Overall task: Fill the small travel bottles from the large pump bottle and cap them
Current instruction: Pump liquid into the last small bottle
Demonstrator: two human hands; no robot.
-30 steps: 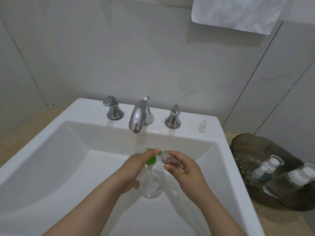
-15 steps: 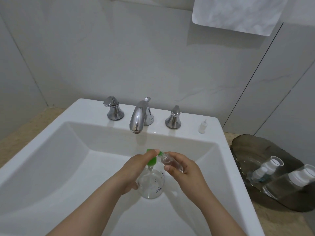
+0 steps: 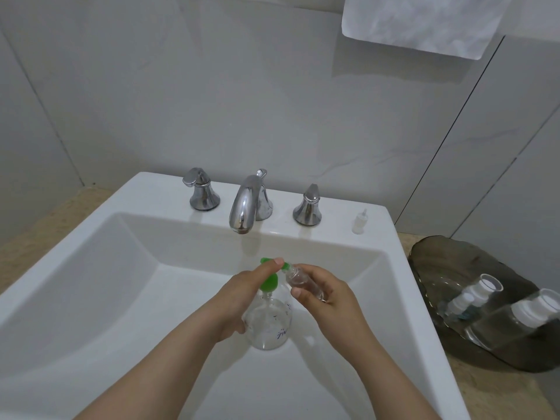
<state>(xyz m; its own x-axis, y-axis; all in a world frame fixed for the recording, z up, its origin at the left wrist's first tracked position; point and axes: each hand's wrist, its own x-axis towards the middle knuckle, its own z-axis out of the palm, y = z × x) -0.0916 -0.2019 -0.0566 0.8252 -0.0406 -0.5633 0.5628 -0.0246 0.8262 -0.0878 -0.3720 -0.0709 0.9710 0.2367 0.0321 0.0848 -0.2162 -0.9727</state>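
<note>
A pale tiled wall fills the far part of the scene, and a white towel hangs at its top right. Below it a white sink sits in a beige worktop. On the far rim of the sink stand a chrome faucet and two chrome handles, one to its left and one to its right.

On the worktop to the right of the sink lies a dark glass tray. In it lie three clear bottles with white caps, close together at its near right part.

The large pump bottle stands upright inside the basin, near the middle. It is clear, with a green pump head.

The left hand holds this bottle from the left side. Its fingers are curled round the upper part, and one fingertip presses on top of the green pump head.

The right hand is just to the right. Its fingers are clamped on a small travel bottle, which is clear and tilted, with its open mouth touching the green spout. Whether liquid is inside it I cannot tell.

A small white cap stands alone on the far right rim of the sink, well apart from both hands.
</note>
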